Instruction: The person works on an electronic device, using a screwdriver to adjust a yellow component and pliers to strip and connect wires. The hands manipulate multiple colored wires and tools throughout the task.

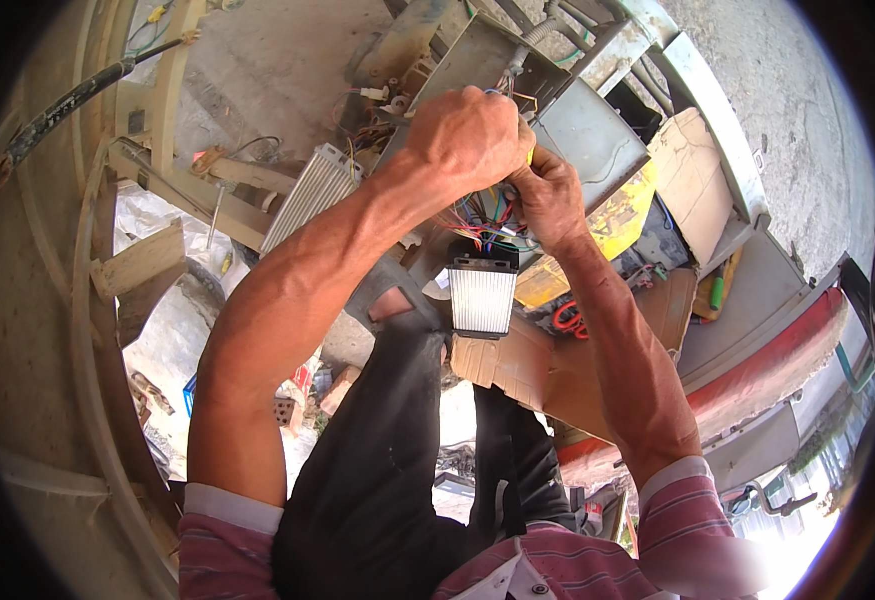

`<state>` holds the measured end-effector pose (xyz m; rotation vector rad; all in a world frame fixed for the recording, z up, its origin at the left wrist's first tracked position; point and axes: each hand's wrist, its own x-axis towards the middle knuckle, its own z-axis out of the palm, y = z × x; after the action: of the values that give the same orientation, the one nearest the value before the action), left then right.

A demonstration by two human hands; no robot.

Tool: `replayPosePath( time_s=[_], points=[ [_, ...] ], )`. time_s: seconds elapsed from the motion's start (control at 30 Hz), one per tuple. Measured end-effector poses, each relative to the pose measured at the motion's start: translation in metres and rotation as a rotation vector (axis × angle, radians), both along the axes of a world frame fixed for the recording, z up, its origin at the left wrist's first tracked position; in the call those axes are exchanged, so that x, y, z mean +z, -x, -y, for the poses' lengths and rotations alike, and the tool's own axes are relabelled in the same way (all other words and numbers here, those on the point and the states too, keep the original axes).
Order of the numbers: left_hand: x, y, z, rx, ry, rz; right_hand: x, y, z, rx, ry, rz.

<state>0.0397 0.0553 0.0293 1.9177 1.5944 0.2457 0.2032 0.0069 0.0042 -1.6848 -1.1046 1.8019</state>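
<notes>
My left hand (pixel 467 140) is closed in a fist, and its fingertips are turned away from view. Just to the right, my right hand (pixel 552 200) pinches with thumb and fingers, touching the left. A small yellow piece (pixel 530 155) shows between them, too covered to name. Thin coloured wires (pixel 492 220) spread beneath the hands. They run down to a silver finned controller box (pixel 482 298) with black ends, which hangs over a piece of cardboard near my knees. Behind the hands is an open grey metal housing (pixel 582 135) with more wiring.
A second, larger finned metal unit (pixel 312 195) leans at the left of the wires. Yellow-painted metal (pixel 607 225) and a cardboard sheet (pixel 597 375) lie at the right. Farther right are a green-handled tool (pixel 717 293) and a red curved panel (pixel 787 345). A coil of red cable (pixel 569 320) sits near my right forearm.
</notes>
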Motion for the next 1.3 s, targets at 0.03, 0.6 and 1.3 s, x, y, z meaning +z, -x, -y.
replayPosePath(
  time_s=[0.03, 0.6, 1.3],
  points=[
    [-0.001, 0.001, 0.0, 0.005, -0.008, -0.002, 0.001, 0.0, 0.0, -0.007, 0.01, -0.006],
    [-0.017, 0.142, 0.113, 0.648, 0.615, 1.48, -0.001, -0.005, -0.002, -0.058, 0.094, -0.065],
    [-0.044, 0.095, 0.126, -0.031, 0.268, -0.375, -0.009, -0.01, -0.003, -0.094, 0.14, -0.175]
  ],
)
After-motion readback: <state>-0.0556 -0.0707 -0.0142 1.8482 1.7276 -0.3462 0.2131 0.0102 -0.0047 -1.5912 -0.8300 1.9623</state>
